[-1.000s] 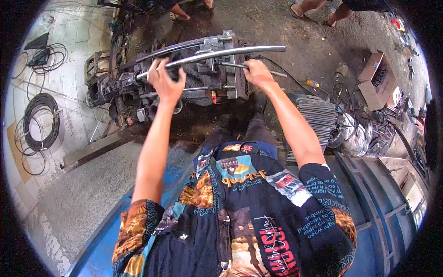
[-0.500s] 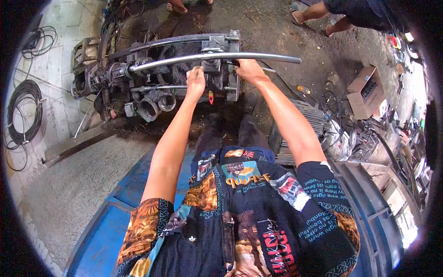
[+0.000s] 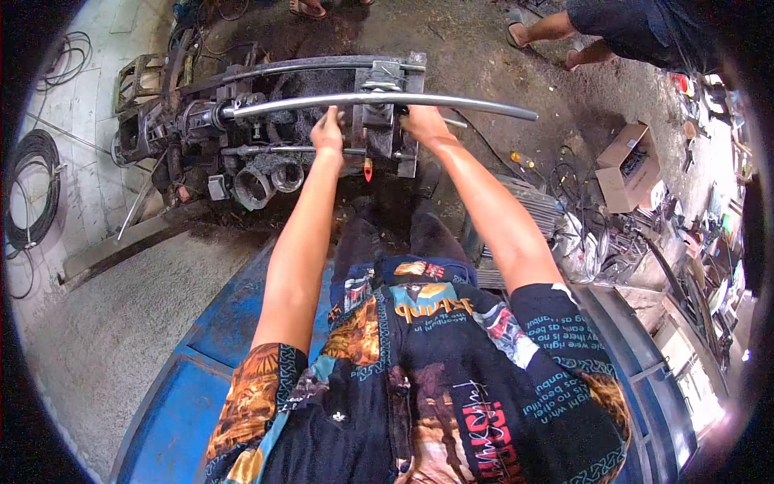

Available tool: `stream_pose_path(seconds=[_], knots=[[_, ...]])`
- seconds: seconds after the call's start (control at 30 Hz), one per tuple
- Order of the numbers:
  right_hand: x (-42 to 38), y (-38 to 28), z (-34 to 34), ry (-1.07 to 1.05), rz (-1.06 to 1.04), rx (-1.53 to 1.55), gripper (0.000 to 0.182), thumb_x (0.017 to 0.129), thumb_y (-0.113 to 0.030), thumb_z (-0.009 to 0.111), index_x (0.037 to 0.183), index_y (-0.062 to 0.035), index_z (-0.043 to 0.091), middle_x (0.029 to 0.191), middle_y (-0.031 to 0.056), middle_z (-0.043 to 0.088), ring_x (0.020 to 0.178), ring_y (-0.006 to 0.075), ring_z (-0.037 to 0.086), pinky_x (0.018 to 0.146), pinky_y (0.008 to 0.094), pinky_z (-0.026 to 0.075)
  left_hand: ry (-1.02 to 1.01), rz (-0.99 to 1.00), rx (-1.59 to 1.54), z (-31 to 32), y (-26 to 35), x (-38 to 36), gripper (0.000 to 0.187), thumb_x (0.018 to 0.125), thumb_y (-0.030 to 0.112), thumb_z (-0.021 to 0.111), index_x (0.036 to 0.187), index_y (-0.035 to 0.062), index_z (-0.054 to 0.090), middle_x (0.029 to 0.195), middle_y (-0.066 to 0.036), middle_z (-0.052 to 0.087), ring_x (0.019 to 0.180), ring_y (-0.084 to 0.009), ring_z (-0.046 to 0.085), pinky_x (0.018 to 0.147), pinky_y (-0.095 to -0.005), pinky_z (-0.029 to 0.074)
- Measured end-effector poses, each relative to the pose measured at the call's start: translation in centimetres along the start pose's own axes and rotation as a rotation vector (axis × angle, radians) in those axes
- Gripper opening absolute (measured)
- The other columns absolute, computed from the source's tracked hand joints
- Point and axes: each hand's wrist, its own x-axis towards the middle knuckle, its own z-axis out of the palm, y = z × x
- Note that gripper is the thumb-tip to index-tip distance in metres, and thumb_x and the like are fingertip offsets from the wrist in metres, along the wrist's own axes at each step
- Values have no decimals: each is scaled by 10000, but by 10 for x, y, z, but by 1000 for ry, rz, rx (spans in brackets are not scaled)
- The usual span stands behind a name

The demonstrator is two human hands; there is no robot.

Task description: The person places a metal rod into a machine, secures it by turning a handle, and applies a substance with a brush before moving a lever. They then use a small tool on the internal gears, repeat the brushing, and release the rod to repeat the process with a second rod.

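A long, slightly curved steel tube (image 3: pixel 459 101) lies across a dark, greasy bending machine (image 3: pixel 258 153) on the floor in front of me. My left hand (image 3: pixel 328 131) reaches up and closes on the tube just left of the machine's clamp block (image 3: pixel 380 113). Right of that block, my right hand (image 3: pixel 423 123) is closed on a thin metal rod (image 3: pixel 456 123) that sticks out under the tube. Both arms are stretched forward, and my patterned shirt fills the bottom of the view.
Coiled black cable (image 3: pixel 32 189) lies on the tiled floor at left. A cardboard box (image 3: pixel 625 165), stacked metal plates (image 3: pixel 542 208) and scrap parts sit at right. Other people's sandalled feet (image 3: pixel 556 31) stand beyond the machine. A blue steel frame (image 3: pixel 201 363) is under me.
My left hand has slid right along the tube, from the machine's left part to beside the clamp block. The tube's right end reaches further right. My right hand has stayed on the rod.
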Motion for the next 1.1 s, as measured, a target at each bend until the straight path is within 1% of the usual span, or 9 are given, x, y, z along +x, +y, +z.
stream_pose_path(seconds=[0.1,0.33,0.47,0.53,0.6,0.67,0.73,0.97,1.1], knots=[[0,-1,9,45,-3,-10,408,760,-105,618,1151,2,576,1127,301,587,1086,457,551,929,498,455,-93,-75,-187,-7,3,23,387,926,356,620,1179,63,620,1030,-13,711,817,-100,646,545,-253,405],[2,-2,16,108,-33,7,405,728,-69,629,1127,-5,606,1140,278,595,1116,435,545,943,471,447,-175,-203,-283,-12,-4,63,213,859,311,680,955,122,696,901,19,702,740,-106,633,474,-258,362],[-20,-8,-7,170,-24,-103,318,724,-92,646,1029,-1,635,1053,237,641,990,419,606,864,484,479,-149,-188,-260,-14,-1,59,223,848,325,695,945,125,700,903,21,694,691,-95,578,478,-247,363],[-36,14,-21,731,-75,-130,266,733,-129,670,963,4,652,967,208,664,917,378,630,813,461,499,-127,-236,-171,-16,8,53,237,851,320,697,972,115,690,928,7,693,740,-102,593,486,-250,375],[-49,52,-13,839,137,0,276,759,-178,668,970,0,674,915,192,677,877,389,642,815,450,507,-114,-239,-212,-15,16,40,227,849,310,702,972,119,689,918,11,690,742,-106,593,497,-250,387],[-57,67,-15,647,315,267,283,802,-153,683,1017,31,673,892,173,694,824,298,678,766,372,542,-107,-236,-250,-16,16,40,218,848,300,707,972,123,689,908,15,687,745,-110,592,508,-250,399],[-55,77,-8,475,369,903,256,846,-74,683,1068,51,657,865,129,705,756,167,675,681,278,546,-174,-212,-300,-18,10,50,185,844,285,718,946,133,695,863,35,677,730,-110,580,551,-266,427],[-36,85,11,533,301,937,220,853,-3,644,1055,82,669,878,129,697,753,164,674,681,263,560,-144,-236,-263,-33,13,60,240,913,331,636,1058,141,643,889,14,606,744,-144,567,593,-318,463],[-31,73,13,519,314,967,213,852,8,636,1049,81,672,884,132,696,756,166,673,693,261,563,-107,-239,-347,-41,11,63,141,865,277,709,888,140,690,795,43,658,664,-104,566,572,-298,436]])
